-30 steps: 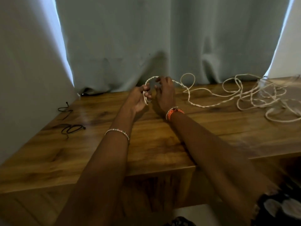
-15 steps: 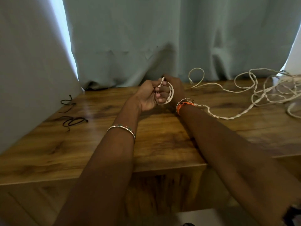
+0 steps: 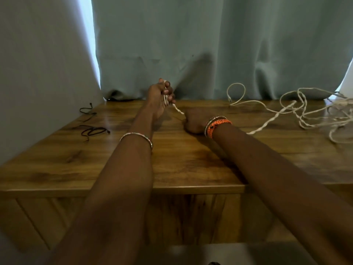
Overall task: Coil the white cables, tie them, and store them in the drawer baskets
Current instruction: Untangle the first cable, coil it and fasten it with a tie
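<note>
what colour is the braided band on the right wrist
Orange, worn beside a thin metal bangle; the braided band shows best in the head view, just behind the right hand.

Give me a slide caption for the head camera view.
Left hand grips coiled white cable; right hand pulls it taut over the wooden table.

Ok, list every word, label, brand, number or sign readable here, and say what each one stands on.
None: no text can be read in the head view.
White cable, held by the left hand and right hand: no print visible.
Black cords on the wooden table: no label visible.
Curtain and orange bracelet: plain, no lettering.
</note>
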The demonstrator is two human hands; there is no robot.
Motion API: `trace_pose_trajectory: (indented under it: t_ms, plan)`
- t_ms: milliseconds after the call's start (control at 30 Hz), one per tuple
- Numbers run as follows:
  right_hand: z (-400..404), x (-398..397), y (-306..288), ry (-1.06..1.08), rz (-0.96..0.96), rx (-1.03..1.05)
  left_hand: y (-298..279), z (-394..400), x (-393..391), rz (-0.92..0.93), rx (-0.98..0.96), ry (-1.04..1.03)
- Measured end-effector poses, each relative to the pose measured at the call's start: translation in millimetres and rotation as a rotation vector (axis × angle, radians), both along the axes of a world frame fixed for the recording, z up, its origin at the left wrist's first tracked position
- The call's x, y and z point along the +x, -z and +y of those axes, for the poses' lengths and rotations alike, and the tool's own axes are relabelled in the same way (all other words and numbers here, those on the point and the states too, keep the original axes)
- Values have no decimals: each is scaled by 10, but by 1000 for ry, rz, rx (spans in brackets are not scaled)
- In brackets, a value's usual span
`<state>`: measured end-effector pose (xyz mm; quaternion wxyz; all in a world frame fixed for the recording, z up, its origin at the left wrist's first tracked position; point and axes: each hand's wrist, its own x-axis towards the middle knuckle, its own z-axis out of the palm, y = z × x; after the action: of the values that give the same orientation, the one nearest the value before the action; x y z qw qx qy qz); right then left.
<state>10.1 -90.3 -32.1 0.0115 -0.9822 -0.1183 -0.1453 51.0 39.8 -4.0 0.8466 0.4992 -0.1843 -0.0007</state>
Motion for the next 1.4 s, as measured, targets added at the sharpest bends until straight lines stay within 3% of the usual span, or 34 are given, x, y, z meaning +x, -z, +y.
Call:
trace_pose_trajectory:
  t_ms: [300,633,833,933,1100,1200,1400]
  plan:
    - [337,-614,-75,-211,-359,-224,107,-9,-33,-23,163,52]
    - [-92,-646,-260,-80,-495,-229,45,-99,-132,-108,474,166]
    - [-94,-582,-230,-193,-555,-134,68,-268,-296,-161,650,112]
    - [-151,-498,-262,-230,-597,20,54,-283,-344,-75,593,174]
    - [-237,-306,-340,-293,-708,378,-71,-363,-459,103,300,328]
    - [-306,-194,-389,-293,-689,537,-143,-423,-520,77,342,352]
    - [-493,33,-480,-269,-777,480,-269,-413,-604,47,329,406]
